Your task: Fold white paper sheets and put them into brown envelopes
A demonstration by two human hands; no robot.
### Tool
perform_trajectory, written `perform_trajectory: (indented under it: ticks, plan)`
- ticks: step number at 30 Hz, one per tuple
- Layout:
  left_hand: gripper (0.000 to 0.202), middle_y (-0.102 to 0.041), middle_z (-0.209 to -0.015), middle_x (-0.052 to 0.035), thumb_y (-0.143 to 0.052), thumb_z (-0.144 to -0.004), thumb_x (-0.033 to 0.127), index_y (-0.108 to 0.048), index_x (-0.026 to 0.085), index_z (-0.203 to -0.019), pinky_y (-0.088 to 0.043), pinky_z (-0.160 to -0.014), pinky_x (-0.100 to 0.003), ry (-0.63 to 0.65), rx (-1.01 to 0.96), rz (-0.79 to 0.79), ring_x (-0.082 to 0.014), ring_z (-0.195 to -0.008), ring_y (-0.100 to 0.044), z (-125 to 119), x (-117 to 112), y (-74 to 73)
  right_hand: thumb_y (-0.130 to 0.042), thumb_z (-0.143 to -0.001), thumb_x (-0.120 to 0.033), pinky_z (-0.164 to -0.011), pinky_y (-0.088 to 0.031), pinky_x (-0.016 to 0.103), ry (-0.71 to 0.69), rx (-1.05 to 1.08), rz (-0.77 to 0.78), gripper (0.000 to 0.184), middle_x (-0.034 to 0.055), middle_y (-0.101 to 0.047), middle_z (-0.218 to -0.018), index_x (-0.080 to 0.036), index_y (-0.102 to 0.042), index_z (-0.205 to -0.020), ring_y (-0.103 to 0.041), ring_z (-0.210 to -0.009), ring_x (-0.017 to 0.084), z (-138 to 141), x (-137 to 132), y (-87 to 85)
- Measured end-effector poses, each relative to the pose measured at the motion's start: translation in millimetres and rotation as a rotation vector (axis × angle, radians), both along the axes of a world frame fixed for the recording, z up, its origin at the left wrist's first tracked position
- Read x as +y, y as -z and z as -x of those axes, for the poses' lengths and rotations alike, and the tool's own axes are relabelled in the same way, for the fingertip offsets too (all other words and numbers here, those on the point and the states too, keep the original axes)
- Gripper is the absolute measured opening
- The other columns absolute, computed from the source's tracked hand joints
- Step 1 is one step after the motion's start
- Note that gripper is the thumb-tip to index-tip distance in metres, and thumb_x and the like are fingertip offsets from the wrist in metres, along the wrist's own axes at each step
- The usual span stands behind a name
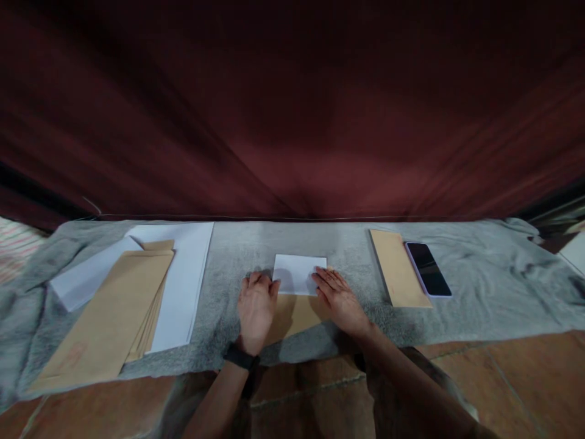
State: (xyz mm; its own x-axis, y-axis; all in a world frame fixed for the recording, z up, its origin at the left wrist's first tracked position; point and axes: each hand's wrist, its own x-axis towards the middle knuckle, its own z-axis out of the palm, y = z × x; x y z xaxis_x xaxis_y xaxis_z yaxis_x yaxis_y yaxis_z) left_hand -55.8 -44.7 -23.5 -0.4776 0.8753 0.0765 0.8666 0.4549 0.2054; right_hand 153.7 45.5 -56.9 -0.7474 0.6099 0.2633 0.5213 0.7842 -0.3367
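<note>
In front of me a folded white paper (299, 274) lies on a brown envelope (290, 317), covering its upper part. My left hand (257, 308), with a dark band at the wrist, rests at the left side of the paper. Its thumb touches the paper's edge and its fingers are slightly bent. My right hand (340, 302) lies with fingers stretched over the right edge of the paper and the envelope. The part of the envelope under my hands is hidden.
A grey cloth (347, 241) covers the surface. On the left, several brown envelopes (109, 311) overlap white sheets (192, 262). On the right lie another brown envelope (397, 268) and a phone (428, 269). A dark red curtain (292, 122) hangs behind.
</note>
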Motion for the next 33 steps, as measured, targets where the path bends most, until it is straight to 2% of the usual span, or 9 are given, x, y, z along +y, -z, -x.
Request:
perform_trajectory:
  ticks: [19,25,33]
  plan:
    - [0.033,-0.067,-0.098,-0.0106,-0.043,-0.099,0.037,-0.068,0.018,-0.087,-0.047,-0.082,-0.037,0.03,0.133,0.02,-0.0295,-0.096,-0.058,-0.4,0.1,2.0,-0.043,-0.102,-0.018,-0.122,-0.034,0.048,0.032,-0.043,-0.007,0.047,0.0103,-0.044,-0.157,-0.017,-0.05,-0.148,-0.037,-0.147,0.025,1.2,-3.3,1.7]
    - [0.034,-0.068,-0.099,-0.0119,-0.041,-0.099,0.034,-0.069,0.017,-0.092,-0.047,-0.085,-0.037,0.017,0.15,0.026,-0.0292,-0.097,-0.059,-1.9,1.8,0.7,-0.044,-0.101,-0.019,-0.122,-0.034,0.05,0.032,-0.042,0.006,0.047,0.0111,-0.043,-0.158,-0.017,-0.05,-0.148,-0.036,-0.148,0.026,1.6,-3.5,1.4]
    - [0.041,-0.068,-0.094,-0.013,-0.036,-0.101,0.037,-0.07,0.014,-0.096,-0.046,-0.086,-0.038,0.017,0.16,0.03,-0.0299,-0.095,-0.06,-1.6,4.6,3.6,-0.047,-0.1,-0.02,-0.121,-0.034,0.05,0.047,-0.069,0.013,0.049,0.0145,-0.035,-0.162,-0.016,-0.048,-0.149,-0.031,-0.15,0.029,1.5,-4.5,2.1]
